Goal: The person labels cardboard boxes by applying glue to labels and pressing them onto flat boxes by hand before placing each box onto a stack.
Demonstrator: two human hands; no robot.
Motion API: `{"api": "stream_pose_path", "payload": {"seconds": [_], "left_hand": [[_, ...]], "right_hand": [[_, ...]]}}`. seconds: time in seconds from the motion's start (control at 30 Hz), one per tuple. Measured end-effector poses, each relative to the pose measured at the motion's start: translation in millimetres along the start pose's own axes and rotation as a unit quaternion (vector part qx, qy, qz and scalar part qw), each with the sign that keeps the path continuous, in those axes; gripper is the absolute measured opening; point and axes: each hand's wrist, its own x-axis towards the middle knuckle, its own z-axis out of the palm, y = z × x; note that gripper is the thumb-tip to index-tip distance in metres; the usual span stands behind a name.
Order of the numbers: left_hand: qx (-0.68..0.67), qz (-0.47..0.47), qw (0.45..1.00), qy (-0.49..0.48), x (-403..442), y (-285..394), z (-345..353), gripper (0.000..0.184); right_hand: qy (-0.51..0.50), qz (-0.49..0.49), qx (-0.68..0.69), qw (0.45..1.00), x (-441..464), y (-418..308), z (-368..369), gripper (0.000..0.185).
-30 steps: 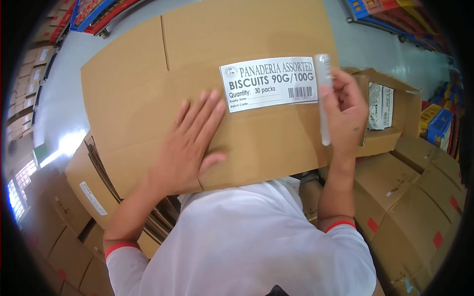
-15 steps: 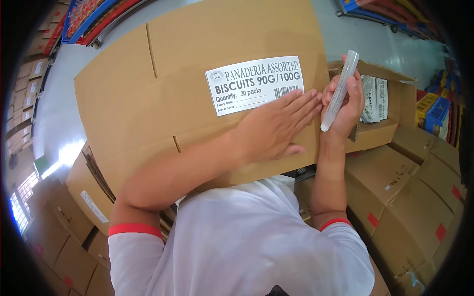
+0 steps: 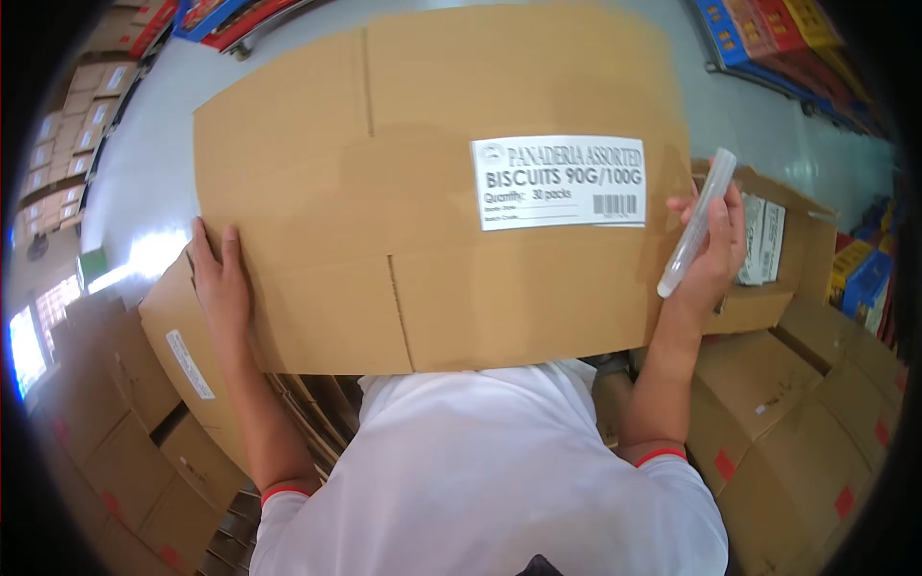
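A flattened cardboard box (image 3: 317,192) spreads out in front of my body. Its white printed label (image 3: 562,213) reads "Panaderia Assorted Biscuits 90G/100G", with a barcode. At the box's left edge is my left hand (image 3: 223,288), thumb over the face and a finger along the outer side. My right hand (image 3: 715,259) is closed around a slim translucent tube (image 3: 701,221), tilted with its rounded end down, near the box's right edge. What the tube contains is unclear.
Right of my right hand stands an open carton (image 3: 816,240) with a printed sack-like packet (image 3: 762,240) inside. Stacked cartons (image 3: 749,384) fill the lower right, with more cartons (image 3: 125,451) at lower left. Colourful crates (image 3: 759,38) stand at the upper right.
My left hand has left the label and gone to the box's left edge. The box and its label have shifted right. My right hand, still with the tube, has moved right and down.
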Motion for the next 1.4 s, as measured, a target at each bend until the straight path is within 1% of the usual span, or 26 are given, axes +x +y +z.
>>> {"api": "stream_pose_path", "payload": {"seconds": [0.03, 0.07, 0.13, 0.27, 0.37, 0.43, 0.47, 0.53, 0.57, 0.63, 0.67, 0.7, 0.73, 0.8, 0.87, 0.9, 0.93, 0.97, 1.03, 1.07, 1.13, 1.17, 1.23, 1.3, 1.37, 1.4], "left_hand": [[-0.150, -0.100, 0.983, -0.041, 0, -9, -7, 0.064], [-0.297, -0.196, 0.932, -0.076, -2, -17, -15, 0.061], [-0.303, -0.191, 0.933, -0.044, -2, -13, -19, 0.057], [-0.368, -0.189, 0.909, -0.049, 2, -21, -18, 0.051], [-0.371, -0.183, 0.911, 0.007, 3, -30, -17, 0.049], [-0.371, -0.205, 0.905, -0.042, 3, -45, -26, 0.047], [-0.365, -0.213, 0.906, -0.032, 2, -52, -32, 0.047], [-0.346, -0.284, 0.893, 0.046, 1, -63, -44, 0.047], [-0.343, -0.286, 0.893, 0.048, -3, -73, -51, 0.047], [-0.389, -0.276, 0.867, 0.147, -18, -110, -74, 0.050], [-0.368, -0.259, 0.869, 0.206, -31, -135, -80, 0.049], [-0.345, -0.240, 0.868, 0.266, -50, -164, -84, 0.049], [-0.300, -0.291, 0.863, 0.282, -74, -193, -91, 0.047], [-0.230, -0.396, 0.837, 0.299, -159, -291, -91, 0.045], [-0.199, -0.464, 0.792, 0.343, -263, -351, -84, 0.048], [-0.177, -0.492, 0.775, 0.354, -313, -358, -85, 0.052], [-0.097, -0.563, 0.753, 0.328, -340, -330, -97, 0.058], [-0.130, -0.585, 0.719, 0.353, -388, -347, -92, 0.064], [-0.081, -0.670, 0.678, 0.293, -436, -323, -100, 0.069], [-0.080, -0.670, 0.678, 0.292, -462, -325, -103, 0.069], [0.031, -0.775, 0.619, 0.125, -498, -346, -105, 0.073], [0.031, -0.773, 0.622, 0.124, -491, -343, -104, 0.073], [0.175, -0.781, 0.598, 0.041, -461, -331, -100, 0.076], [0.322, -0.749, 0.568, 0.109, -411, -330, -83, 0.076], [0.334, -0.671, 0.643, 0.160, -377, -397, -75, 0.072], [0.442, -0.489, 0.715, 0.233, -356, -444, -68, 0.068]], "right_hand": [[-0.004, -0.002, -0.018, 1.000, -1, -1, 3, 0.044], [-0.011, -0.005, -0.036, 0.999, -2, -2, 5, 0.044], [-0.045, -0.015, -0.060, 0.997, -4, 0, 5, 0.047], [-0.063, -0.037, -0.124, 0.990, -4, 7, 1, 0.048], [-0.067, -0.032, -0.151, 0.986, -4, 1, 0, 0.050], [-0.072, -0.037, -0.134, 0.988, -5, -5, 6, 0.052], [-0.088, -0.040, -0.125, 0.987, -3, -16, 8, 0.055], [-0.107, -0.045, -0.115, 0.987, 1, -31, 22, 0.058], [-0.146, -0.063, -0.065, 0.985, -2, -35, 37, 0.062], [-0.184, -0.077, -0.002, 0.980, -8, -46, 66, 0.068], [-0.183, -0.072, 0.010, 0.980, -10, -51, 79, 0.070], [-0.243, -0.103, 0.006, 0.965, -11, -54, 90, 0.070], [-0.301, -0.134, 0.002, 0.944, -10, -54, 99, 0.070], [-0.300, -0.118, 0.016, 0.947, -6, -49, 108, 0.069], [-0.297, -0.102, 0.025, 0.949, -2, -43, 109, 0.069], [-0.298, -0.091, 0.035, 0.950, 2, -38, 107, 0.070], [-0.298, -0.081, 0.045, 0.950, 5, -34, 105, 0.070], [-0.299, -0.079, 0.046, 0.950, 6, -32, 104, 0.070], [-0.304, -0.040, 0.055, 0.950, 6, -30, 102, 0.071], [-0.304, -0.039, 0.054, 0.950, 8, -27, 101, 0.071], [-0.322, -0.026, 0.060, 0.944, 10, -22, 99, 0.069], [-0.318, -0.026, 0.059, 0.946, 9, -23, 98, 0.069], [-0.275, 0.007, 0.028, 0.961, 7, -26, 97, 0.069], [-0.260, 0.027, 0.036, 0.965, 8, -23, 92, 0.067], [-0.217, 0.023, 0.018, 0.976, 8, -38, 83, 0.068], [-0.197, 0.012, 0.006, 0.980, 9, -50, 82, 0.067]]}}
